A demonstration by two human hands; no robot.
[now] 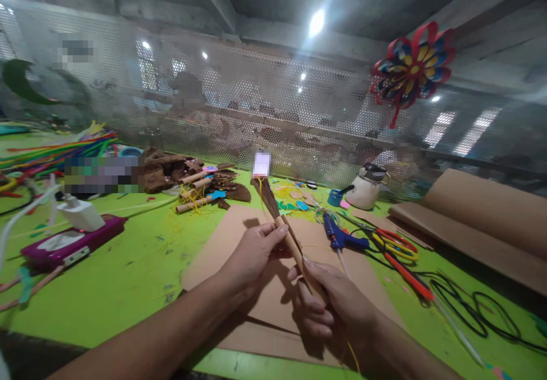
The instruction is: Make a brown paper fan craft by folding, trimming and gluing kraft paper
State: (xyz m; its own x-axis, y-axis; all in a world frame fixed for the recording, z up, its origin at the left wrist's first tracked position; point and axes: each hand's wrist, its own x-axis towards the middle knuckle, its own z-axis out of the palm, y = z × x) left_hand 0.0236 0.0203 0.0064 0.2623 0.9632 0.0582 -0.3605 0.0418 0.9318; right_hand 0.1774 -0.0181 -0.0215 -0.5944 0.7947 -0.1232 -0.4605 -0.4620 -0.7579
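Observation:
A brown paper roll (292,244) slants between my two hands over the table. My left hand (252,252) pinches its upper part between thumb and fingers. My right hand (337,294) is wrapped round the lower end, thumb on top. From the roll's upper end runs a narrow bundle of pleated dark brown paper (268,197) with yellow string beside it; its far tip is blurred out. Another yellow string (352,352) hangs below my right hand. Under both hands lies a sheet of kraft paper (213,260). A blue glue gun (344,238) rests at its right edge.
Scissors with red and yellow handles (395,243), a red-handled tool (409,277) and black cable (464,306) lie right. Behind are a large kraft paper roll (491,215), a white jug (364,191) and similar paper rolls (194,200). A purple power strip (77,244) sits left.

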